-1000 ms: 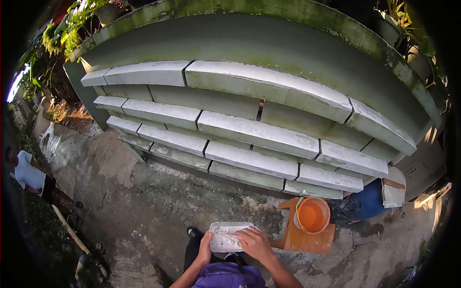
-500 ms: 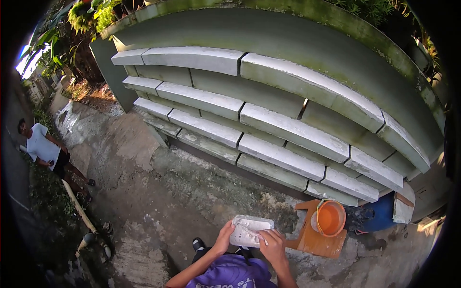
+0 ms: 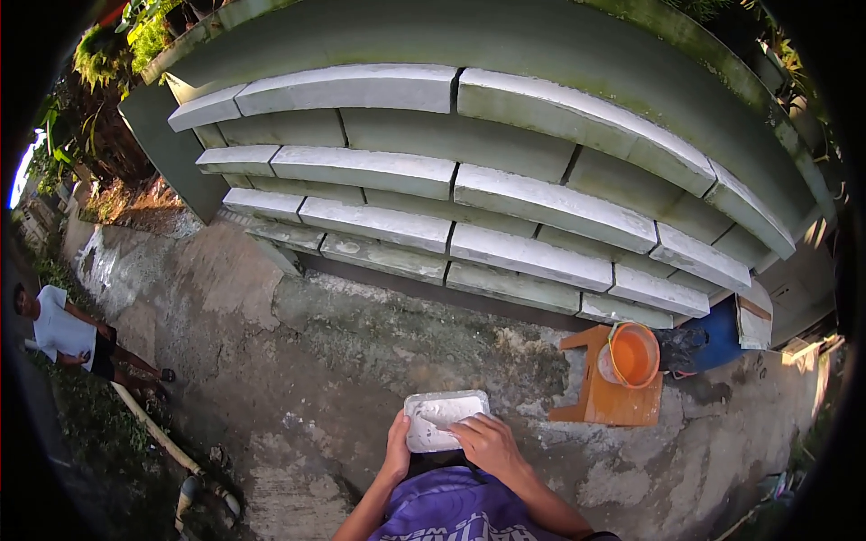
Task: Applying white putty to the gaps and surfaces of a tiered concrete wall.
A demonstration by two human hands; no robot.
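A shallow white tray (image 3: 458, 396) with white, paint-like stuff in it is held level in front of my body. My left hand (image 3: 396, 448) grips its left edge, fingers closed round the side. Over the right part of the tray lies my right hand (image 3: 490, 444), its fingers bent and pressed together, reaching down to the white stuff. Whatever those fingers hold, if anything, is hidden beneath them.
Ahead stands a green-grey wall with stepped ledges (image 3: 550, 207), their tops white. An orange bucket (image 3: 634, 355) rests on a brown stool (image 3: 622, 406) to the right, near a blue drum (image 3: 708, 338). At left a person (image 3: 68, 329) stands by a pipe (image 3: 155, 428).
My view has shifted, so the wall sits higher and the stool farther right. The tray and both hands have moved left across my body; the right hand still reaches into the tray.
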